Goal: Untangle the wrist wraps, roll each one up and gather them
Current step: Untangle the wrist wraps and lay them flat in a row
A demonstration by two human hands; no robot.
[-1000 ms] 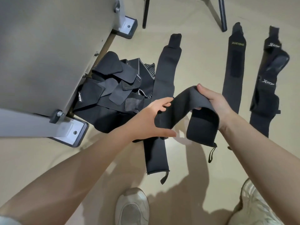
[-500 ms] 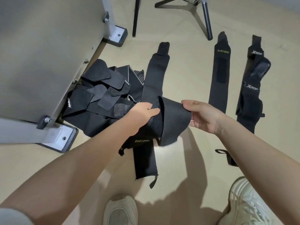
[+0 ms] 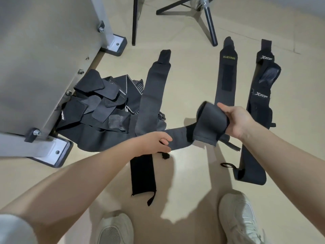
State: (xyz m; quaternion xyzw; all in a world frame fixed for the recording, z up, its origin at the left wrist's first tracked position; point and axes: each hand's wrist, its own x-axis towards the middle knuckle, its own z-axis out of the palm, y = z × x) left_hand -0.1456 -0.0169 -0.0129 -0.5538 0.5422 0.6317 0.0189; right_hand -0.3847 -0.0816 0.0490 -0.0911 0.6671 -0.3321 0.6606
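So at this point the person had one wrist wrap (image 3: 207, 127) stretched between both hands, up off the floor (image 3: 184, 76). The right hand (image 3: 235, 120) was clenched on a folded-over loop of it, thumb on top and the other fingers tucked underneath, with the fold bulging out to the left of the fingers. The left hand (image 3: 154, 141) was pinching the other stretch of the same strap, fingers curled round it, with the tail and its little thumb loop dangling just below the fingertips.

The stuff looked soft and floppy, light elastic fabric, not slippery at all. It sagged between the two hands, so I'd guess it needs a bit of tension to roll tight. Best bet is probably to grab it at the very end and roll toward the velcro so it sticks itself shut. Velcro patches will likely snag on the other wraps though.

Beyond the left fingers sat the tangled pile (image 3: 98, 110) against the base of a grey metal frame (image 3: 44, 50), plus a long grey wrap (image 3: 151, 95) laid out flat. Past the right fingers, the XUEYING wrap (image 3: 226, 76) and the Xtep wrap (image 3: 258, 106) lay straight. Nothing was rolled yet as far as I could see, so this was early days.
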